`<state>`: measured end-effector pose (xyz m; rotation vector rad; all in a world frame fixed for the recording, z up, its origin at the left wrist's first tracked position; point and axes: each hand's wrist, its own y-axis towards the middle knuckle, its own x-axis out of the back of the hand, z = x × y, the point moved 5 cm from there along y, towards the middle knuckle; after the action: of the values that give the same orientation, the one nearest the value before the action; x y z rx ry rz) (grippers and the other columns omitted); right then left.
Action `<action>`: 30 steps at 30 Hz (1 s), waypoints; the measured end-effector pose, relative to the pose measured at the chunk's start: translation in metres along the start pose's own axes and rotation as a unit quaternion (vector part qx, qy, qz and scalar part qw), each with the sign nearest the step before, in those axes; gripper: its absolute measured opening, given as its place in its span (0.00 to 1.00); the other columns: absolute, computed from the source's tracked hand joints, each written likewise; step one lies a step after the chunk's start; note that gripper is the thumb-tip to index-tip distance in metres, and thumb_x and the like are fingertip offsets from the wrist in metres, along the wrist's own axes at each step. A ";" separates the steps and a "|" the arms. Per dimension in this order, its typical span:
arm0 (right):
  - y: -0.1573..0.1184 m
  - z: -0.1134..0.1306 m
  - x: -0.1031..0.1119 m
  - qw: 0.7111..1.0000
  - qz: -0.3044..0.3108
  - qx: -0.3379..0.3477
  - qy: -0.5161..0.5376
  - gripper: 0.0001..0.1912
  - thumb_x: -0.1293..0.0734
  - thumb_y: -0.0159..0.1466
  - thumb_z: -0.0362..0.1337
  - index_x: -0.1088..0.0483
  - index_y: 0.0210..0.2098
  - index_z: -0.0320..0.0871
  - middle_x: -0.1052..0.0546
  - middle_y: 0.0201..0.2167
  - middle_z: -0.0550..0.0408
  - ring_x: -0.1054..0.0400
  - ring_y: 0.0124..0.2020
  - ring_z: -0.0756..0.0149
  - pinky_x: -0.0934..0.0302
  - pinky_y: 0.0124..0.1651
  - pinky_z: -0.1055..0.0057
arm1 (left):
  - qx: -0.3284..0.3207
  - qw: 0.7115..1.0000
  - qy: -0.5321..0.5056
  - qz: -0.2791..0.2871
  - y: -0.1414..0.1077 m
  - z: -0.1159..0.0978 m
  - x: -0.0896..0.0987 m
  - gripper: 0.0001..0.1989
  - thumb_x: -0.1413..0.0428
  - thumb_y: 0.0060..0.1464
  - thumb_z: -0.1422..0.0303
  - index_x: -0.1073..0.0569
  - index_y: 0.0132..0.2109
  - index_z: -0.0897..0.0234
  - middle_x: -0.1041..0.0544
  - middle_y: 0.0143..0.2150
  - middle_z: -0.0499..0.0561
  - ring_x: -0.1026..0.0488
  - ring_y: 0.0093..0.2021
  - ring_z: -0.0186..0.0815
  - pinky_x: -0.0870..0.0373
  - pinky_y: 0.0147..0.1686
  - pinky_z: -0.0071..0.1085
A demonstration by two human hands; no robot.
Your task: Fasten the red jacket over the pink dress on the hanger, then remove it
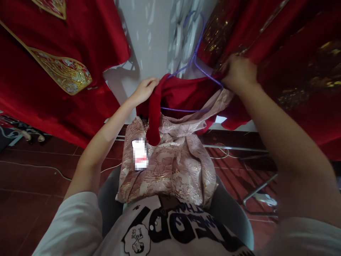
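A pink-gold brocade garment (181, 167) with a red lining (183, 90) lies across my lap, its upper part raised in front of me. Inside its neck opening is a purple hanger (195, 58), hook upward. My left hand (146, 90) is closed on the garment's red left shoulder. At the other shoulder, my right hand (239, 74) is closed round the fabric near the hanger's right end; it is slightly blurred, and its fingertips are partly hidden. A lit phone (140, 154) rests on the brocade at the left, its screen pixelated.
Red embroidered garments hang at the left (66, 42) and right (301, 64). White hangers (181, 39) hang by the pale wall behind. A metal stand (255, 190) is low on the right, and a white cable (53, 169) runs over the tiled floor.
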<state>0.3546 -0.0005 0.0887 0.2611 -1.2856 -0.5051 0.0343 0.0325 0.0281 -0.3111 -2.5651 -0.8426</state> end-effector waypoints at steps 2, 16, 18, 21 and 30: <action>-0.006 -0.022 0.008 1.000 -0.004 -0.018 0.021 0.16 0.29 0.50 0.21 0.40 0.23 0.44 0.24 0.37 0.48 0.31 0.41 0.64 0.44 0.44 0.62 | -0.002 1.000 0.003 -0.001 -0.002 -0.002 -0.004 0.28 0.50 0.60 0.41 0.37 0.28 0.62 0.38 0.27 0.49 0.31 0.39 0.40 0.32 0.50 0.43; -0.067 -0.053 0.038 0.998 0.060 0.003 -0.011 0.25 0.21 0.45 0.26 0.43 0.20 0.47 0.39 0.17 0.60 0.42 0.25 0.66 0.47 0.41 0.60 | -0.104 0.985 0.129 -0.039 -0.021 -0.015 -0.012 0.30 0.63 0.63 0.40 0.35 0.31 0.59 0.32 0.31 0.52 0.27 0.40 0.41 0.32 0.50 0.41; -0.080 -0.042 0.041 0.994 0.079 0.066 0.030 0.24 0.22 0.49 0.30 0.44 0.19 0.47 0.41 0.15 0.62 0.47 0.21 0.69 0.49 0.36 0.63 | -0.109 0.984 0.128 -0.051 -0.025 -0.017 -0.015 0.29 0.63 0.63 0.40 0.35 0.32 0.59 0.32 0.32 0.53 0.27 0.42 0.42 0.32 0.51 0.42; -0.092 -0.024 0.034 0.985 0.088 0.132 0.068 0.24 0.26 0.57 0.34 0.48 0.19 0.47 0.42 0.15 0.62 0.50 0.20 0.70 0.52 0.32 0.65 | -0.114 0.984 0.125 -0.062 -0.029 -0.023 -0.018 0.29 0.62 0.62 0.40 0.34 0.34 0.59 0.31 0.34 0.54 0.28 0.44 0.43 0.34 0.54 0.44; -0.099 0.060 -0.001 0.959 0.058 0.152 0.234 0.23 0.35 0.65 0.57 0.44 0.25 0.48 0.38 0.22 0.57 0.41 0.28 0.64 0.41 0.38 0.64 | -0.120 0.980 0.144 -0.067 -0.035 -0.024 -0.017 0.30 0.63 0.62 0.40 0.32 0.34 0.59 0.30 0.35 0.55 0.27 0.44 0.43 0.33 0.53 0.43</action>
<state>0.2762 -0.0801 0.0588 0.5250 -0.9025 -0.1268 0.0450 -0.0111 0.0201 -0.0780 -2.2385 -1.1589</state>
